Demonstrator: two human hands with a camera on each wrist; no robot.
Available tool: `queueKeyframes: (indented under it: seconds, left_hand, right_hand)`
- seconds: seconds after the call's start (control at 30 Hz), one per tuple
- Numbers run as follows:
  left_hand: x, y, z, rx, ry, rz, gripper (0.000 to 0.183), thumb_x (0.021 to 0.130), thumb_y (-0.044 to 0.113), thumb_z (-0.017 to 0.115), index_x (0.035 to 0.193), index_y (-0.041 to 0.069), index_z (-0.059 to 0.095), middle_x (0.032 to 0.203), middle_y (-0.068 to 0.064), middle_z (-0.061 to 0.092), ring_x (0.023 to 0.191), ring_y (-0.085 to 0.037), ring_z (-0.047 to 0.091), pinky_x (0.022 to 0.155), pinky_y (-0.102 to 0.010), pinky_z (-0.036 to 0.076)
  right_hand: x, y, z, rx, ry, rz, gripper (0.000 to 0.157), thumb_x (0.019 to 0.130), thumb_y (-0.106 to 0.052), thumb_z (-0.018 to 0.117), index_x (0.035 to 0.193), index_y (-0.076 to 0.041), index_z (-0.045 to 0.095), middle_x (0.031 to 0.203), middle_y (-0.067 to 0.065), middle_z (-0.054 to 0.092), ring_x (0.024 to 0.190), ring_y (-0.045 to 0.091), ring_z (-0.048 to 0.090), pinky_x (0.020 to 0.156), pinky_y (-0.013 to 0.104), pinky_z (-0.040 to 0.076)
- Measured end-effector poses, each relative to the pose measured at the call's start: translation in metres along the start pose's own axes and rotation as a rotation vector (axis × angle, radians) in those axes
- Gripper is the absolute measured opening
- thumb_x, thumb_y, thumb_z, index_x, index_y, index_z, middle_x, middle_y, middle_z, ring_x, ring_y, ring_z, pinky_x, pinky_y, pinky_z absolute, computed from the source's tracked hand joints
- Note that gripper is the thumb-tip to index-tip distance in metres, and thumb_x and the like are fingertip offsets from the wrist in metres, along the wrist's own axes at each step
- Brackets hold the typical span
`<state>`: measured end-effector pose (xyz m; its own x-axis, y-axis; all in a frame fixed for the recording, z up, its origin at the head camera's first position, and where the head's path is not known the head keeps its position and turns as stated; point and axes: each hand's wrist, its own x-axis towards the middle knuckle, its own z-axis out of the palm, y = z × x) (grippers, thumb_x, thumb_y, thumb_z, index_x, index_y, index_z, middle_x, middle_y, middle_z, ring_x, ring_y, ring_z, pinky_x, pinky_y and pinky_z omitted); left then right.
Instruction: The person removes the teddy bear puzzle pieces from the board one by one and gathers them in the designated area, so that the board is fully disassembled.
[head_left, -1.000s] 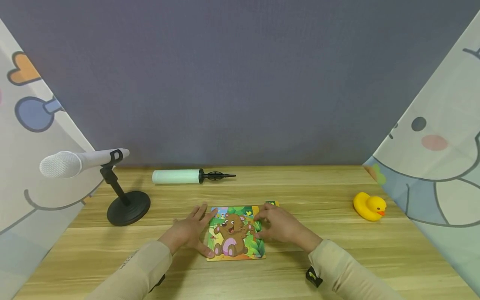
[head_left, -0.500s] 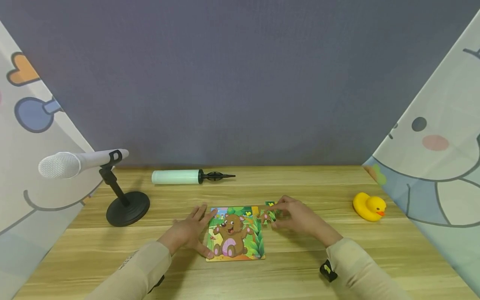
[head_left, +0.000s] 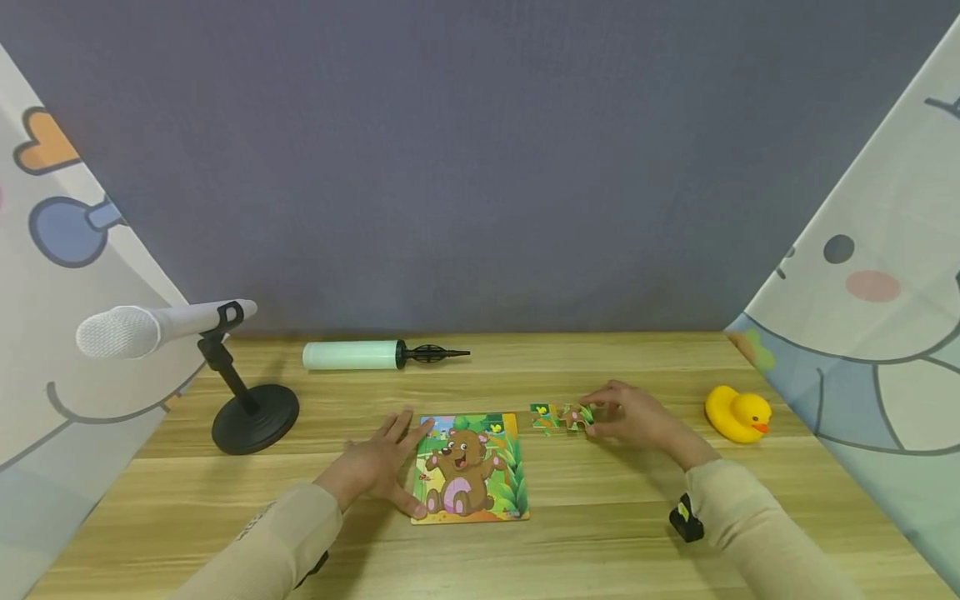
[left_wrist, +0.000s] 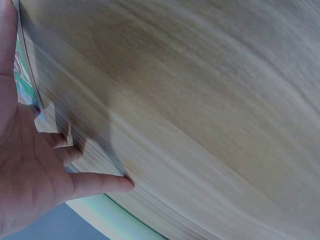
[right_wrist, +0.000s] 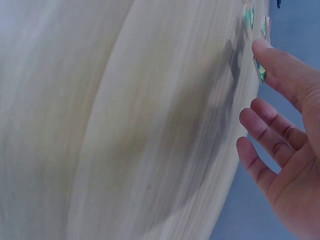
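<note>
A square bear jigsaw puzzle (head_left: 480,492) lies flat on the wooden table. My left hand (head_left: 375,467) rests at its left side, fingers spread, with thumb and index fingertip on the puzzle's left edge; the left wrist view shows the outstretched fingers (left_wrist: 102,183) over the wood. To the right, my right hand (head_left: 637,421) pinches a puzzle piece (head_left: 574,417) with brown bear fur and green leaves between thumb and index finger. The right wrist view shows that piece (right_wrist: 260,71) behind the thumb, other fingers loosely bent. Left of it lies a loose green and yellow piece (head_left: 543,417).
A white microphone (head_left: 168,325) on a black stand (head_left: 255,417) is at the left. Behind the puzzle lies a hand pump (head_left: 352,355) with a black nozzle. A yellow rubber duck (head_left: 738,414) sits at the right. A grey panel (head_left: 480,167) rises behind the table (head_left: 480,567).
My right hand has moved right, away from the puzzle, carrying the bear-fur piece past the loose green and yellow one. The left hand has stayed at the puzzle's left edge.
</note>
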<state>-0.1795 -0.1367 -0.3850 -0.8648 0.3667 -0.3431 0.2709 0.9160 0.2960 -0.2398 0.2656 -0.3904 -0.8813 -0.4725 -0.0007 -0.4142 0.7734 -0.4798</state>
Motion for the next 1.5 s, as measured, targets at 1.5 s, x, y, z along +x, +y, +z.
queueKeyframes:
  seconds: [1.5]
  left_hand:
    - [0.0, 0.0, 0.0, 0.001, -0.015, -0.013, 0.128, 0.065, 0.053, 0.09, 0.164, 0.013, 0.018, 0.168, -0.023, 0.008, 0.153, -0.045, 0.011, 0.099, -0.087, 0.019]
  right_hand:
    - [-0.006, -0.032, 0.019, 0.121, 0.007, -0.057, 0.037, 0.092, -0.024, 0.078, 0.123, -0.005, 0.07, 0.112, 0.006, 0.064, 0.095, 0.021, 0.059, 0.078, 0.034, 0.054]
